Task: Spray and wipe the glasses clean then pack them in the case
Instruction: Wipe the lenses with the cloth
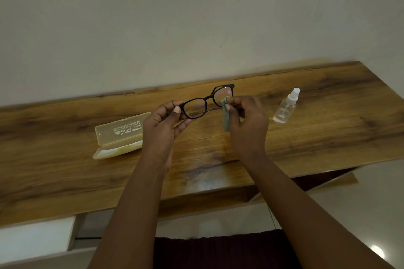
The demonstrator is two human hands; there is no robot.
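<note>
2 bare hands meet at the middle of the frame above a wooden tabletop [306, 137] that runs across the picture from left to right, with a pale wall filling the upper half. The left hand [162, 124] pinches the left end of a pair of black-framed glasses [207, 101], thumb and fingers closed on the rim at the hinge corner, so the frame is held up in the air over the table with its lenses facing the camera. The right hand [248, 120] grips a small grey-green cleaning cloth [225, 113]; its thumb and fingertips press the top of the cloth against the lens on the right side of the frame, and the loose end of the cloth hangs down in front of the palm.

Left of center, lying on the table just beside the left wrist, is a translucent yellowish glasses case [119, 135], open, its lid tipped back and showing white printed lettering too small to read. Right of center, well apart from the case and near the right hand, a small clear spray bottle [286, 108] with a white nozzle and clear cap stands on the table, leaning toward the upper right in this wide-angle view. A dark garment shows at the bottom center, between the forearms.
</note>
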